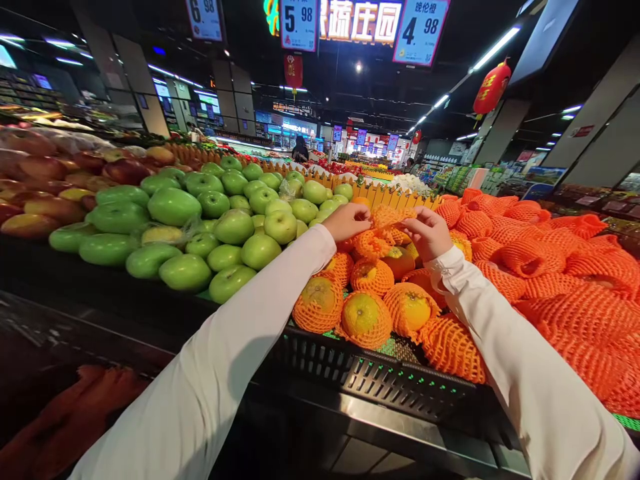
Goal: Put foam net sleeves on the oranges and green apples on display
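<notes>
An orange foam fruit net [389, 217] is stretched between my two hands, above the oranges. My left hand [349, 223] pinches its left end, with fingertips closed. On the other side, my right hand [429, 233] grips the right end between thumb and fingers. Whether a fruit sits inside this net cannot be made out. Below lie several oranges [361, 313] in orange foam nets, in a black slotted basket [370, 377]. A net-wrapped orange [453, 348] rests at the basket's front right, near my right sleeve.
Green apples [235, 227] are heaped to the left, with red apples [45, 170] beyond. Fruit in red foam nets [575, 267] fills the right side. A low yellow picket fence [385, 196] runs behind. Price signs [420, 30] hang overhead. A metal ledge [390, 427] edges the stand.
</notes>
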`<move>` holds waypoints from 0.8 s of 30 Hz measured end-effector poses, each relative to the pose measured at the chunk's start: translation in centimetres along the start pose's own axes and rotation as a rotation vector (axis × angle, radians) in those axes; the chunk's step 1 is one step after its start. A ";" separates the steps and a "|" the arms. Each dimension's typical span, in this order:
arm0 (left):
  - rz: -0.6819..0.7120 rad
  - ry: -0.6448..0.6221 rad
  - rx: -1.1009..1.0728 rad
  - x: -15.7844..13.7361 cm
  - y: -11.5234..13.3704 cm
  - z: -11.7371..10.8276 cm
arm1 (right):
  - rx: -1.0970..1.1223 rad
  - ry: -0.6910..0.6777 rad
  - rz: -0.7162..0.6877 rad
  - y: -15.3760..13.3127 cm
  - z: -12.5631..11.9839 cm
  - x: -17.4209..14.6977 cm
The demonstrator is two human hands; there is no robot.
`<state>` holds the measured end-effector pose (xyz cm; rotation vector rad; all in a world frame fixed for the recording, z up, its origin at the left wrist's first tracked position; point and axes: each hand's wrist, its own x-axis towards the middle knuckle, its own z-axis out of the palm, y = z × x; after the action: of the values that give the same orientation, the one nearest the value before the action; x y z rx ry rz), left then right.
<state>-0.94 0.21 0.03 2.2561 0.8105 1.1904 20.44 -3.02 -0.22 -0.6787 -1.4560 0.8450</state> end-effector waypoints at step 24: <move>-0.134 -0.208 -0.438 -0.5 1.3 0.5 | 0.073 -0.046 0.236 -2.3 1.4 -1.2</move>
<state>-0.40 -1.16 0.30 1.8940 0.5474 0.9430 19.34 -5.42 1.01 -0.7904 -1.3960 1.0972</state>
